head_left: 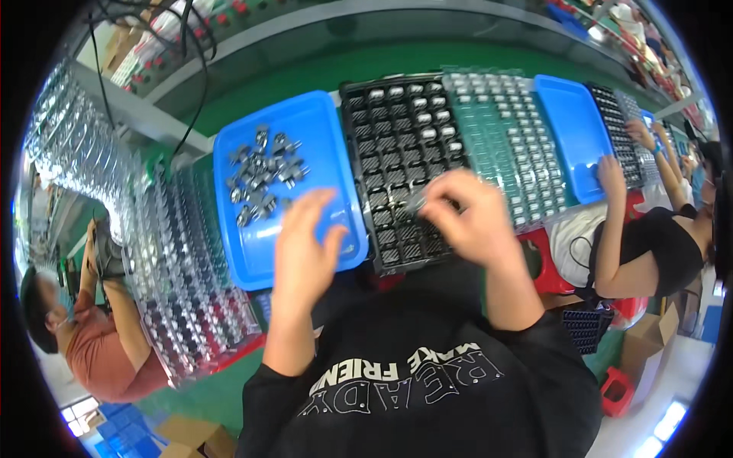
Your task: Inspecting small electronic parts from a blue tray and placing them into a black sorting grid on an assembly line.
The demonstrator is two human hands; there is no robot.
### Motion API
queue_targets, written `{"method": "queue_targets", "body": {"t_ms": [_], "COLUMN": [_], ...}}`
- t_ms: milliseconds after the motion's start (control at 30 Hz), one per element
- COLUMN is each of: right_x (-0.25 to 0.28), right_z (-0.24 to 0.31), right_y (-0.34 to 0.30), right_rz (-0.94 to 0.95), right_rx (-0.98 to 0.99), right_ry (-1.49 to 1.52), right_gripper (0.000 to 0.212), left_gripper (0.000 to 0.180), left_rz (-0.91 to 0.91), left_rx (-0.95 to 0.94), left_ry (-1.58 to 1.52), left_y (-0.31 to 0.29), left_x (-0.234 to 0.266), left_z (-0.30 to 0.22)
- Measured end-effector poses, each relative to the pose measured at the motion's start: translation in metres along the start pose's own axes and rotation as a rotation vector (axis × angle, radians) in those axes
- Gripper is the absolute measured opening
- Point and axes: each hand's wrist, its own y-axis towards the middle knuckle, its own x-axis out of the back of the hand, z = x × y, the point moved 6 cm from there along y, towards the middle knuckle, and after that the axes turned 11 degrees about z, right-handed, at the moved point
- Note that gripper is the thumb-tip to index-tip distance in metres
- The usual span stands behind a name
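Observation:
My right hand (475, 217) is over the black compartment tray (382, 145), thumb and forefinger pinched on a small shiny metal part (415, 203). Several pockets toward the far right of that tray hold silvery pieces; many others show only their dark ribbed bottoms. My left hand (305, 240) reaches over the near right part of a blue plastic tray (246, 256), thumb apart from the fingers and no part visible in its grasp. A loose pile of small metal fittings (263, 169) lies in this blue tray, beyond my left fingertips.
Right of the black tray lies a clear plastic compartment tray (527, 145) with rows of metal pieces, then another blue tray (569, 126). Stacked clear trays (175, 252) stand at left. Co-workers sit on both sides; one person's hand (611, 177) touches the right blue tray. Black cables (205, 76) hang at upper left.

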Motion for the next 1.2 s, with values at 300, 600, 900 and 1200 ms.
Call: {"method": "queue_targets", "body": {"t_ms": [300,600,900,1200], "right_x": [0.03,0.033,0.135,0.118], "right_z": [-0.072,-0.101,-0.152,-0.199], "right_y": [0.025,-0.006,-0.014,-0.008], "right_rz": [0.156,0.088,-0.268,-0.141], "right_rx": [-0.201,-0.405,-0.697,-0.836], "right_ry": [-0.636,-0.406,-0.399,-0.376], "right_gripper": [0.009,0.019,0.028,0.032], "left_gripper": [0.023,0.035,0.029,0.041], "left_rz": [-0.131,-0.204,-0.212,-0.198], "left_rx": [0.247,0.186,0.339,0.225], "left_ry": [0.268,0.043,-0.594,-0.763], "left_y": [-0.007,-0.044,-0.028,-0.04], "left_x": [0.01,0.022,0.002,0.004], "left_z": [0.075,0.079,0.101,0.096]}}
